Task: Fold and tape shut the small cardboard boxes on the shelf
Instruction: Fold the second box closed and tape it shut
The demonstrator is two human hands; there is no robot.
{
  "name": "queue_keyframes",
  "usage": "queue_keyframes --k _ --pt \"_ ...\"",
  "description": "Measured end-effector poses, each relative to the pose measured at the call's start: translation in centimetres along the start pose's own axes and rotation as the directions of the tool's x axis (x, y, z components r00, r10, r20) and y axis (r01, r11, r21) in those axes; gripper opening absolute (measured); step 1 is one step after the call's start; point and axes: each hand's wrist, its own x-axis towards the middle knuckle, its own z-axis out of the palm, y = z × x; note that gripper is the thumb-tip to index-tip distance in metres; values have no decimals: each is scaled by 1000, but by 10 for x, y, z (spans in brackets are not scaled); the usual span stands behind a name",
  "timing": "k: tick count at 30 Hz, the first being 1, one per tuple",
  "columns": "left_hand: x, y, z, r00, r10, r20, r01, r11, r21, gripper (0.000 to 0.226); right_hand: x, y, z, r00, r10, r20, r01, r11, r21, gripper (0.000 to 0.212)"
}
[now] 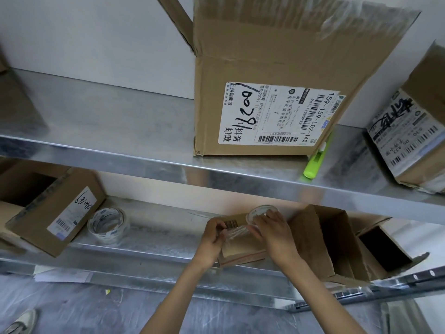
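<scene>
Two hands work on one small cardboard box (pixel 242 249) on the lower shelf (pixel 156 239). The left hand (pixel 213 239) grips the box's left edge with its fingers (pixel 222 229) curled. The right hand (pixel 273 233) curls its fingers round one tape roll (pixel 258 212) at the box's far end. A clear tape strip (pixel 234 231) lies between both sets of fingers. A second roll (pixel 107 225) sits well left of them, with one open box (pixel 55 213) beyond it. More open cardboard (pixel 337 239) lies just right of them; whether one box or two, I cannot tell. Above the fingers, the upper shelf (pixel 120 133) carries two labelled boxes, one large (pixel 277 68) and one at the right edge (pixel 419 145), and one green knife (pixel 315 162).
</scene>
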Motion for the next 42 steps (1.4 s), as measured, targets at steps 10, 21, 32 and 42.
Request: queue_keyframes --k 10,21,32,42 --pt "2 3 -12 982 184 -35 -172 959 225 13 -38 0 39 978 201 56 -208 951 230 11" --pt "-1 17 -21 944 322 -77 -201 741 640 12 -33 -15 37 991 136 6 -134 970 202 28" --pt "-25 89 -25 926 376 20 -310 729 610 31 -21 -49 -137 752 -132 -646 140 989 -39 10" --pt "-29 110 -19 931 349 103 -342 742 577 26 27 -23 -201 895 -73 -441 18 992 -128 45"
